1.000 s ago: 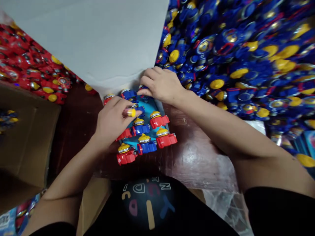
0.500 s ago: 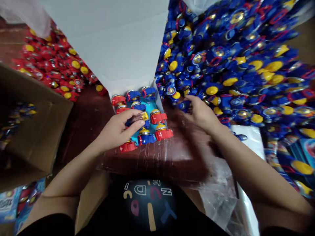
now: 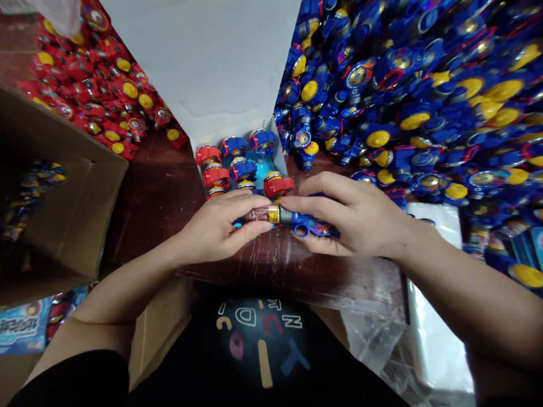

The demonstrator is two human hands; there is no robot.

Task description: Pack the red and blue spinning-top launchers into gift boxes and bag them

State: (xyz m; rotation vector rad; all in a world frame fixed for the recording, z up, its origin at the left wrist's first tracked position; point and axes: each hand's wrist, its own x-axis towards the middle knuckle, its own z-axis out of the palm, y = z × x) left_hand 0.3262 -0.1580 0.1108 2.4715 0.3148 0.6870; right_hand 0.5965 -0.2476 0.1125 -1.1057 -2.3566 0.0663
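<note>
My left hand (image 3: pixel 224 229) pinches a small clear tube (image 3: pixel 259 214) with dark brown contents and a yellow band at its end. Fingers of my right hand (image 3: pixel 360 217) are wrapped round a blue toy (image 3: pixel 311 224) with a grey round end. The tube's banded end meets that grey end in front of my body; whether they are joined I cannot tell. Just behind my hands stands an open white box (image 3: pixel 280 148) holding red toys (image 3: pixel 278 185) and blue toys (image 3: pixel 242 169) with yellow and silver discs. My hands hide the box's near part.
A large heap of blue toys (image 3: pixel 377 138) covers the right of the table (image 3: pixel 148 198). Red toys (image 3: pixel 93 90) are heaped at the far left, behind a cardboard box (image 3: pixel 80 226). White plastic packaging (image 3: pixel 441 316) lies by my right forearm. The box's lid (image 3: pixel 203 68) stands raised.
My right hand has come left from the edge of the blue heap with a blue toy. My left hand has shifted slightly, and the tube now meets the toy's grey end.
</note>
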